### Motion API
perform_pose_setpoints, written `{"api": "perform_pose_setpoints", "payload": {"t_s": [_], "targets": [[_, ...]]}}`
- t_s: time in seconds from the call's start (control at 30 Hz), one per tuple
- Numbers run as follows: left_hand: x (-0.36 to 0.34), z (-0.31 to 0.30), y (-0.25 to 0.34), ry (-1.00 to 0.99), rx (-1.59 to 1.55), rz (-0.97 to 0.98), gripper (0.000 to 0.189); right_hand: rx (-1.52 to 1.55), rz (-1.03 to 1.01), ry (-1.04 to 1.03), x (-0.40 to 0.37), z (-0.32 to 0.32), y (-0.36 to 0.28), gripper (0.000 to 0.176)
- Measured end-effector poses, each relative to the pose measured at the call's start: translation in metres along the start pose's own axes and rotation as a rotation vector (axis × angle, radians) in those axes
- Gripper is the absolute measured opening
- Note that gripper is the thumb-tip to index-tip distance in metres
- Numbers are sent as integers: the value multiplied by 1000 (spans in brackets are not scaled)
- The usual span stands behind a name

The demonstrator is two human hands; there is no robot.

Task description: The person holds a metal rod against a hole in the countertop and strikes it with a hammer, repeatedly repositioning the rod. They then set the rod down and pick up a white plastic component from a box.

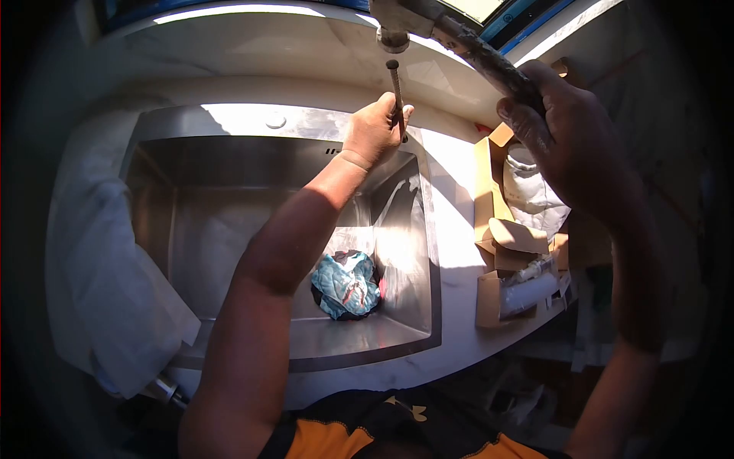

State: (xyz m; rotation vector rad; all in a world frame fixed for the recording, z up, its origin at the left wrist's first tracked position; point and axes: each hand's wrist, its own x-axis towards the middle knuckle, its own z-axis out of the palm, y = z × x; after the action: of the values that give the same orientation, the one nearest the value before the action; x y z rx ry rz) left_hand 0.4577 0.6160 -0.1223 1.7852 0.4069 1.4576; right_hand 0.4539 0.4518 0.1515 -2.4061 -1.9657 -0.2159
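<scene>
My left hand (375,130) is closed around a thick metal nail (395,79) with a dark round head, which may be a bolt. It stands nearly upright at the back right corner of the steel sink (229,344). My fingers partly hide its lower end, beside the rim. Up at the top right, my right hand (562,126) grips a hammer (478,53) by its worn, stained handle. The hammer's striking face hangs just above the nail's head, with a small gap between them.
A crumpled blue cloth (345,284) lies in the basin. On the right of the counter (455,222) are opened cardboard boxes (489,191) with plastic-wrapped parts. A white sheet (115,268) drapes the left side. A window frame (512,34) borders the back.
</scene>
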Motion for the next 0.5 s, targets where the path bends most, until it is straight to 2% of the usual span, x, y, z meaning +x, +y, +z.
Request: {"api": "perform_pose_setpoints", "payload": {"t_s": [0.03, 0.07, 0.23, 0.3, 0.33, 0.37, 0.43, 0.47, 0.5], "targets": [[1, 0, 0, 0, 0, 0, 16, 60, 21, 88, 0, -1, -1, 22], [1, -1, 0, -13, 10, 4, 16, 61, 21, 84, 0, 1, -1, 22], [5, 2, 4, -48, 63, 2, 17, -104, 6, -49, -1, 3, 12, 22], [9, 0, 7, -65, 81, -7, 18, 80, 1, 145, -4, 0, 10, 20], [10, 3, 9, -86, 95, -12, 18, 177, -4, 176, -9, 3, 7, 19], [9, 5, 7, -91, 92, -16, 18, 178, 2, 173, -8, 6, 10, 19], [12, 6, 9, -102, 143, -25, 19, 37, 133, -36, -5, 8, 19, 18], [18, 2, 8, -92, 154, -13, 19, 39, 121, -21, -3, 7, 20, 18], [17, 1, 8, -86, 149, -6, 19, 109, 76, 94, -7, 7, 22, 18]]}}
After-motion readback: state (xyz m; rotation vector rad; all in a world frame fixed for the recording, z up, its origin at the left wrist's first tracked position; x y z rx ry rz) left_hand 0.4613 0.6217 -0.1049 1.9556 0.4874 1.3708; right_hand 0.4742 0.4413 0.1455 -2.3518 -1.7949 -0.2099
